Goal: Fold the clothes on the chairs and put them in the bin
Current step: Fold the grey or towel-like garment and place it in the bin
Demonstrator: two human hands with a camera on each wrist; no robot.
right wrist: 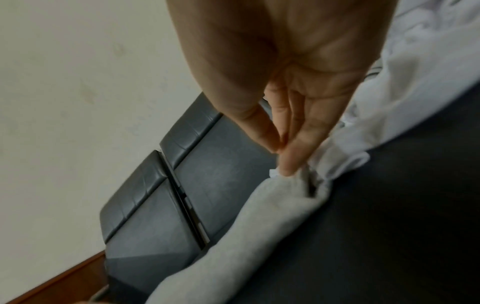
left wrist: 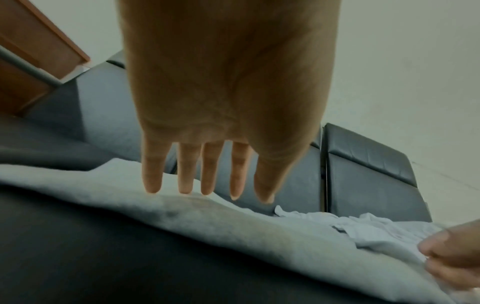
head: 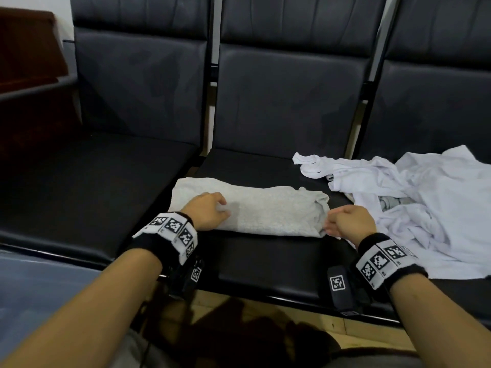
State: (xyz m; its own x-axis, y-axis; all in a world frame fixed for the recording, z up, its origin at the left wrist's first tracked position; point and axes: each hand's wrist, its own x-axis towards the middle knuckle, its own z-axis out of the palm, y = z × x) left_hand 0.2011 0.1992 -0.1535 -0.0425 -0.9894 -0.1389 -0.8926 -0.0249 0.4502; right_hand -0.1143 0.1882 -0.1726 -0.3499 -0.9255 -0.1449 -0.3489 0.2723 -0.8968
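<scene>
- Centrally, a folded grey garment point(head: 249, 211) lay as a long band across the front of the middle chair point(head: 265, 266), its left end overhanging the gap toward the left chair point(head: 79, 187).
- The left hand point(head: 206, 212) rested on the garment's left part; in the left wrist view its fingers point(left wrist: 153, 174) were straight, spread slightly and pointed down at the cloth, grasping nothing.
- The right hand point(head: 348, 225) sat at the garment's right end, where the layered folds showed; in the right wrist view the thumb and fingertips point(right wrist: 288, 162) were drawn together at the cloth's edge, and it seemed to pinch the fold, though blur hid the contact.
- A white pile point(head: 414, 203) of unfolded clothes sprawled over the right chair point(head: 451, 293) and onto the right side of the middle seat, just beside the right hand and close to the grey garment's end.
- A bit of grey fabric point(head: 390, 203) peeked out from within the white pile.
- Both wrists wore black bands point(head: 175, 232) with square black-and-white markers.
- Brown wooden furniture point(head: 26, 62) stood at far left, behind a grey rail.
</scene>
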